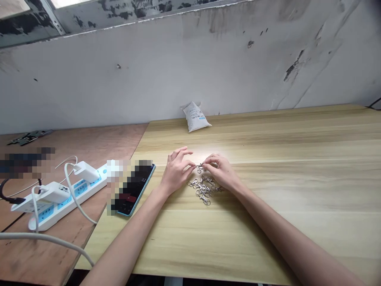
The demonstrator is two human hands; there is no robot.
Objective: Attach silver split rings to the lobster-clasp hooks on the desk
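Observation:
My right hand [219,170] pinches a small silver lobster clasp [199,168] just above the tabletop. From the other side, my left hand [177,169] has its thumb and index fingertip together at the clasp's left edge, while its other fingers stay raised and spread. The clasp is small and partly covered by fingertips, so its exact parts are hard to make out. Close below both hands lies a loose pile of similar silver lobster clasps [204,190] with rings.
A white plastic packet [196,117] with a printed label lies by the wall. Left of my left forearm is a phone [135,192] with a dark screen. Farther left, a white power strip [71,202] carries plugged-in chargers and cables on a reddish-brown board [119,137].

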